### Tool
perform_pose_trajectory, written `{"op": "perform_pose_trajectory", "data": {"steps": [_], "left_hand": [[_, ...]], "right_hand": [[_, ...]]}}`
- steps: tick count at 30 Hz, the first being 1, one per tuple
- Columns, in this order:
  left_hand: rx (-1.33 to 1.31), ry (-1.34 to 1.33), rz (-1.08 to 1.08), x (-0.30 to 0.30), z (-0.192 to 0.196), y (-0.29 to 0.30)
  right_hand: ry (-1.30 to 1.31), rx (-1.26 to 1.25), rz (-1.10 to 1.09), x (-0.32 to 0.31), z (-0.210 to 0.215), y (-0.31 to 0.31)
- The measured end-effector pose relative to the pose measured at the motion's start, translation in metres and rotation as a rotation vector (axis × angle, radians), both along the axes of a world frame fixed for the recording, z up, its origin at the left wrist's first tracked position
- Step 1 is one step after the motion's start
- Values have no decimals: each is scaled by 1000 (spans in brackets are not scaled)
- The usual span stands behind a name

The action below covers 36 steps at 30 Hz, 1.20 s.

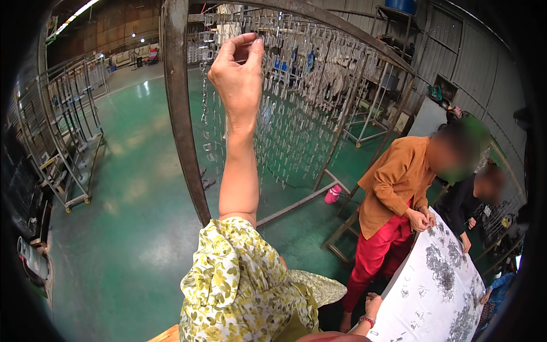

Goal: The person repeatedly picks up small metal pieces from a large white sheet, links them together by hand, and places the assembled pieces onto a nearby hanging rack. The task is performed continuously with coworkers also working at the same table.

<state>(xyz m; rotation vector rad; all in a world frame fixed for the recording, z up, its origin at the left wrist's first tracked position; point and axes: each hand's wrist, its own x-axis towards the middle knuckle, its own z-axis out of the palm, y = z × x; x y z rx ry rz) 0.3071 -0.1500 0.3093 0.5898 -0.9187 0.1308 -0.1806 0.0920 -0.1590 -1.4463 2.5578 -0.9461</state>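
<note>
Your left hand (236,80) stood high, its back toward the camera, in front of the upper left part of a curtain of hanging metal links (302,108). Grip: thumb and forefinger curled toward each other, tips meeting or nearly so; could not tell whether a link was pinched between them.

Key relation: the strands hung with their long axis vertical, beyond your grip and mostly to its right; one chain (205,111) hung to its left, just beside the frame's metal post (181,97). The gap in depth to the nearest strand was unreadable; judged the figure that mattered most. Your left hand was the nearer; your right was not made out. Well apart, lower right: a co-worker (399,165) at a white worktop (390,310).
</note>
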Motion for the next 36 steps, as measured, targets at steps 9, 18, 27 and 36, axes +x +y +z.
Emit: {"op": "perform_pose_trajectory", "data": {"steps": [9, 18, 27, 36], "left_hand": [[97, -7, 162, 23, 18, -26], [44, 25, -29, 52, 41, -60], [-71, -122, -369, 68, 70, -82], [-4, -281, -261, 71, 88, -71]], "right_hand": [[-17, -3, -12, -1, -1, -4], [-71, -12, -65, 6, 4, -6], [5, -63, -85, 2, 1, 4], [-204, -69, -128, 8, 1, 5]]}}
